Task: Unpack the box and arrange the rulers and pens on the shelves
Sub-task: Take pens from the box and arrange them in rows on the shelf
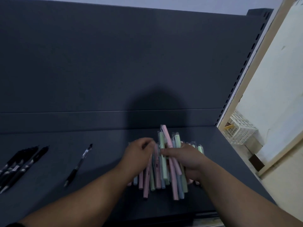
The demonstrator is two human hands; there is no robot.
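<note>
Right hand [185,158] closed around a fanned bundle of pastel pens [165,163] resting on the dark shelf [101,161] — left hand [139,153] pinching one, likely to set it down — black pens [21,163] already lined up far left.

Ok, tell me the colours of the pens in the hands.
Pastel pink, green and blue pens, seen in the head view.

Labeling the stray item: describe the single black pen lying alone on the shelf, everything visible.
The single black pen lies flat on the dark grey shelf, slanted, one end toward the back panel, the tip toward the front edge. It looks like plastic: dark grip near the tip, a paler, clear-looking barrel section, dark clip end. Nothing touches it but the shelf. It sits apart, between the group of black pens and the left hand.
</note>
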